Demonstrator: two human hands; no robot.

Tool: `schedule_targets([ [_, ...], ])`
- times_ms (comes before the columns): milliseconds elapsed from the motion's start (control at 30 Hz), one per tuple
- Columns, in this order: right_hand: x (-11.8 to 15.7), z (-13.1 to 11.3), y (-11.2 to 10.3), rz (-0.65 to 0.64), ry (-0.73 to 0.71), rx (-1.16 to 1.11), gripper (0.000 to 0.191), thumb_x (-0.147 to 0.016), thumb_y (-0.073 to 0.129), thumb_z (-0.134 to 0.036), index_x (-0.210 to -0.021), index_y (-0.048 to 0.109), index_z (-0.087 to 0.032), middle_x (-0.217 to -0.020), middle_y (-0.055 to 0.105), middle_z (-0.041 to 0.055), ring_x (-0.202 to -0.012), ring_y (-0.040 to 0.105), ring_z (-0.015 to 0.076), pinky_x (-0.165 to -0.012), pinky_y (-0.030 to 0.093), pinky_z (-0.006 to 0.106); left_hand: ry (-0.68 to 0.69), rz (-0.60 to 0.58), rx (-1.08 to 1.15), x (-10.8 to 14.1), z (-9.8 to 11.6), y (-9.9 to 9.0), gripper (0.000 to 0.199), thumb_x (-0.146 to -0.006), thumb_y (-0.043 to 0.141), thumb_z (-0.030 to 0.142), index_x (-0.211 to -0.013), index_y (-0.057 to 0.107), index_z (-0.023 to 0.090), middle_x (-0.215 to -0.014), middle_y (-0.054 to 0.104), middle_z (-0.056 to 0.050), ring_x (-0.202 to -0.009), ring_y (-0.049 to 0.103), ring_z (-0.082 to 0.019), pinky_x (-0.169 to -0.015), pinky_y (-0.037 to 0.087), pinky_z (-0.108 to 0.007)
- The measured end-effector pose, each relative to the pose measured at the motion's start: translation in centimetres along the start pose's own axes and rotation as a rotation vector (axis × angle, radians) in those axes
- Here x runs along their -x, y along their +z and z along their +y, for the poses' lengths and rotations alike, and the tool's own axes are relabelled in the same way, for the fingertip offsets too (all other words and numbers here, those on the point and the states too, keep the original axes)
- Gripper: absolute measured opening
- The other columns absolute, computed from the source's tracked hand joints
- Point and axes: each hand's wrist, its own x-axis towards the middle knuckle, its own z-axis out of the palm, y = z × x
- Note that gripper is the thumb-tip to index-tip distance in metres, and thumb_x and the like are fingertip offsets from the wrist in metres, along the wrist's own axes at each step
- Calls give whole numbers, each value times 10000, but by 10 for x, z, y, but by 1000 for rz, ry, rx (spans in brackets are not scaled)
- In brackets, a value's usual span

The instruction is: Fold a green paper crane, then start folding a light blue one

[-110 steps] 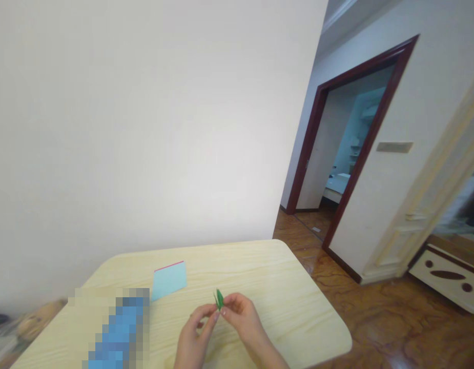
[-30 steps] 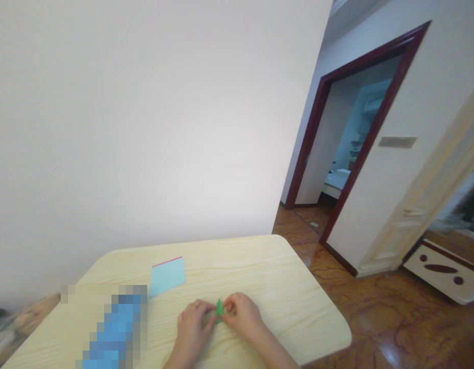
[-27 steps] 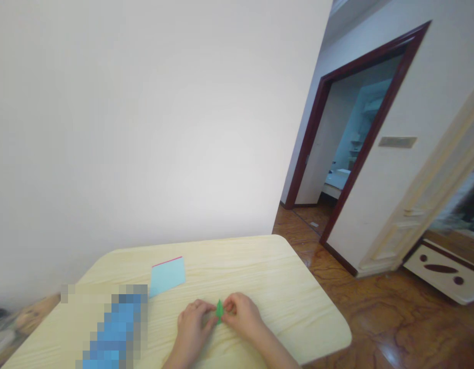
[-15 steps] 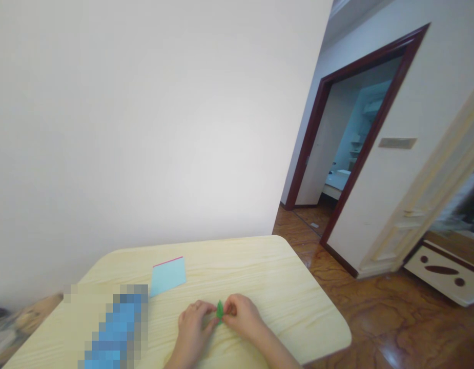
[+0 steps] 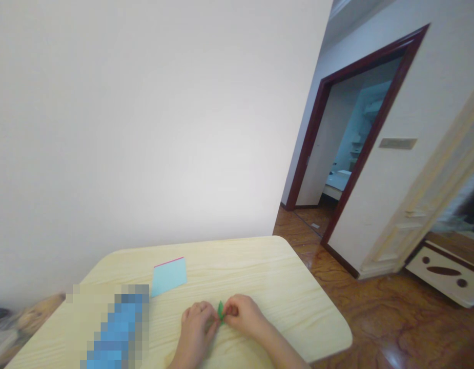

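Observation:
A small green piece of folded paper (image 5: pixel 220 310), pointed at its top, is held just over the table between my two hands. My left hand (image 5: pixel 198 325) pinches it from the left with thumb and fingers together. From the right, my right hand (image 5: pixel 242 315) grips its other edge between thumb and curled fingers. Fingertips cover much of the paper's sides, so its exact folds cannot be made out. Beyond my left hand a light blue sheet (image 5: pixel 169 277) with a pink edge lies flat.
The pale wooden table (image 5: pixel 294 297) has rounded corners and meets a white wall (image 5: pixel 163 128) at the back. A blurred-out blue object (image 5: pixel 116 333) lies at the left. Right of the table are a wood floor (image 5: pixel 378 323), a doorway and a low cabinet (image 5: pixel 444 271).
My left hand has moved slightly right and turned, its fingers closing nearer to my right hand. Less of the green paper's width shows. My right hand stays almost in place.

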Motion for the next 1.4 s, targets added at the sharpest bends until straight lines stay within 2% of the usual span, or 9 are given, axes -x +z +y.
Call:
schedule_targets([
  [133,1,0,-6,-26,-50,36,130,-682,604,-183,-753,708,-216,-677,666,-3,-623,577,127,-565,389,184,115,-30,6,-1,0,-5,79,-763,574,213,-720,634,242,-841,687,-3,-862,594,-201,-776,402,-347],
  [300,6,0,-10,-28,-116,86,133,-712,608,-199,-772,716,-250,-764,679,8,-769,580,158,-698,396,216,298,-48,-29,-4,-11,-6,174,-807,545,241,-931,646,308,-1097,666,-2,-1036,564,-218,-847,418,-367],
  [367,8,1,-11,-33,-172,129,148,-732,598,-196,-805,711,-257,-797,683,10,-809,572,162,-730,391,222,338,-71,-50,-4,-15,-7,184,-819,536,260,-953,645,323,-1112,665,7,-1058,565,-225,-845,427,-377],
  [533,12,2,-13,-49,-294,230,163,-782,562,-203,-859,698,-250,-823,693,7,-816,569,157,-764,386,231,343,-177,-51,-3,-16,-12,188,-827,534,309,-969,648,353,-1096,676,17,-1073,570,-235,-846,433,-389],
  [733,15,7,-14,-39,-369,165,218,-774,547,-133,-892,684,-254,-885,705,-19,-845,583,145,-815,372,229,347,-162,-17,-2,-11,-8,195,-802,570,296,-981,644,314,-1077,685,-6,-1078,569,-239,-853,458,-386],
  [900,15,11,-16,-68,-410,135,245,-800,522,-148,-947,671,-276,-942,696,-27,-881,577,143,-845,361,247,364,-136,-68,0,-10,-5,171,-836,520,273,-934,655,309,-1063,691,12,-1062,580,-234,-845,471,-382],
  [1033,17,13,-21,-86,-460,168,276,-797,515,-140,-973,664,-292,-1000,675,-21,-911,554,152,-851,355,259,429,-177,-148,0,-10,-11,221,-859,481,281,-1014,625,348,-1131,655,32,-1130,524,-258,-876,442,-420],
  [1200,22,10,-31,-97,-438,211,260,-800,534,-188,-984,655,-325,-1067,641,-17,-983,514,170,-885,324,292,483,-224,-175,2,-12,-17,297,-856,488,305,-1140,543,372,-1200,609,26,-1168,484,-270,-897,407,-431],
  [1400,18,11,-32,-131,-414,162,233,-806,588,-300,-1033,627,-335,-1049,656,-31,-982,526,167,-884,318,278,361,-129,-58,-2,-8,-7,202,-760,616,324,-959,647,303,-1037,699,-6,-1083,557,-254,-864,423,-386],
])
